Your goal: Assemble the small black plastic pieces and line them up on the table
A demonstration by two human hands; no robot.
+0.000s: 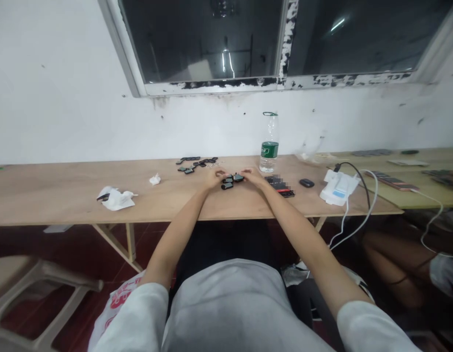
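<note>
Your left hand (216, 174) and right hand (251, 174) meet at the middle of the desk (65, 190), fingers curled around a small cluster of black parts (231, 181) lying on the wood between them. You seem to be fitting or sorting these pieces; how tightly either hand grips is too small to tell. More black parts (195, 164) lie scattered just behind, near the wall. A water bottle (269, 144) stands just right of your right hand. Any next move calls for fine fingertip control, since the pieces are small and close together.
</note>
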